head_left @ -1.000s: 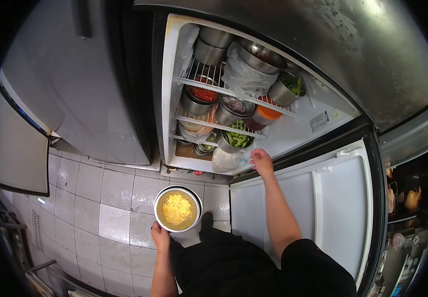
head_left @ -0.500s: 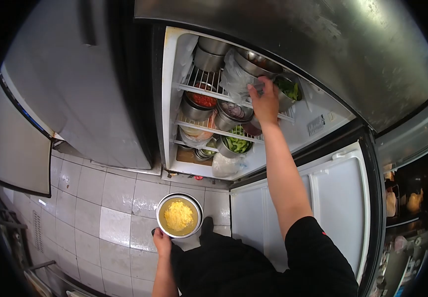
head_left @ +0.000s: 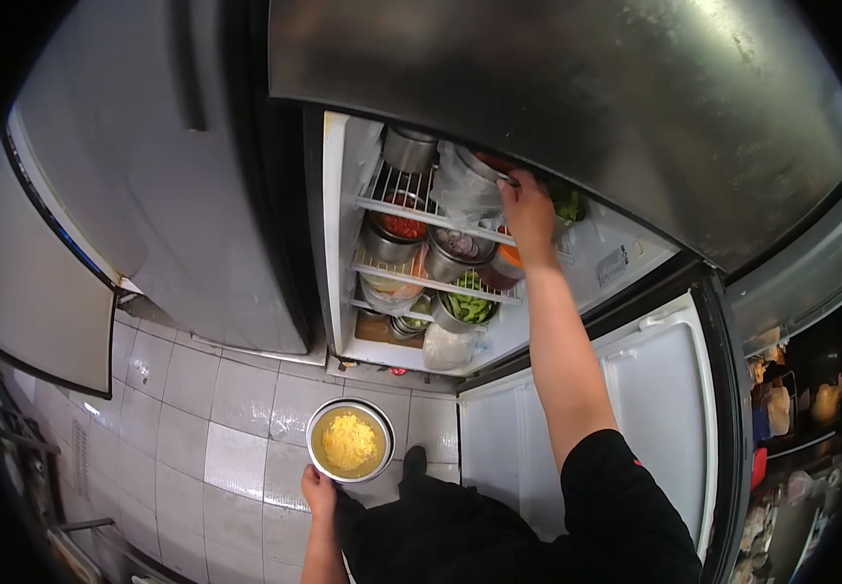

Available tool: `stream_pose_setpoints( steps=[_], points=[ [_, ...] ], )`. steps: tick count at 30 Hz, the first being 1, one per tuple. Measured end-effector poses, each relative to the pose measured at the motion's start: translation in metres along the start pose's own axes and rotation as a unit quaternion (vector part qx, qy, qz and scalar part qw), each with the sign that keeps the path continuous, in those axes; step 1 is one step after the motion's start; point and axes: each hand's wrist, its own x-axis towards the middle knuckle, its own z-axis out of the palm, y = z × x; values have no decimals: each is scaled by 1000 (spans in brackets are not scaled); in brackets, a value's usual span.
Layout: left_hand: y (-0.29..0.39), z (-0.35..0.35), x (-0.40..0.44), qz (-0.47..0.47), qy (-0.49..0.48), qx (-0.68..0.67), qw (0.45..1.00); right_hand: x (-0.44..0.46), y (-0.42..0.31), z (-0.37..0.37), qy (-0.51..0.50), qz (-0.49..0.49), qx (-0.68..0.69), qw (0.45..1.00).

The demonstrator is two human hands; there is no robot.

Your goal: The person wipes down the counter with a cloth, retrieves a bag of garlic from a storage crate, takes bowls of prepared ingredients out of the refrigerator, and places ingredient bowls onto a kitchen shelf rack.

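At the lower middle, my left hand [head_left: 319, 490] grips the rim of a round metal bowl [head_left: 389, 443] that holds crumbly yellow food [head_left: 349, 441]. My right hand [head_left: 530, 207] reaches into the open fridge [head_left: 340, 253], its fingers closed at the rim of a metal pot [head_left: 479, 165] with reddish contents on the top shelf. The fridge's upper edge partly hides this pot. A clear plastic bag [head_left: 465, 193] lies against it on the left, and a container of green leaves [head_left: 568, 203] stands to its right.
Lower shelves hold pots of chopped red food [head_left: 402, 227], sliced onion [head_left: 458, 243] and green vegetables [head_left: 468, 309], plus a whitish bag [head_left: 450, 346]. The fridge door [head_left: 577, 419] hangs open at the right. Light tiles [head_left: 236, 453] cover the floor.
The view has tilted up, so the fridge sits lower in it. My right hand's fingers have closed in at the top-shelf pot's rim. My left hand still holds the bowl.
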Motion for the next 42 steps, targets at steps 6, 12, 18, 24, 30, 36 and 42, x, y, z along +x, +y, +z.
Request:
stream_pose_setpoints(
  steps=[6, 12, 18, 24, 30, 36, 42],
  points=[
    [-2, -5, 3, -1, 15, 3, 1000, 14, 41, 29, 66, -53, 2, 996],
    [-13, -4, 13, -14, 0, 1, 1000, 34, 30, -31, 160, -213, -96, 959],
    [4, 5, 14, -40, -18, -34, 998, 32, 29, -47, 125, -162, -107, 973],
    [22, 10, 7, -31, -44, -16, 998, 9, 32, 0, 101, -131, 20, 986],
    [21, 9, 3, -29, -39, -25, 999, -15, 2, -3, 66, 37, 128, 989],
    [17, 1, 1, -12, -26, 24, 999, -8, -2, 0, 44, 5, 5, 999],
    [25, 3, 1, -17, -9, -29, 999, 2, -14, -15, -85, 44, -126, 987]
  ],
)
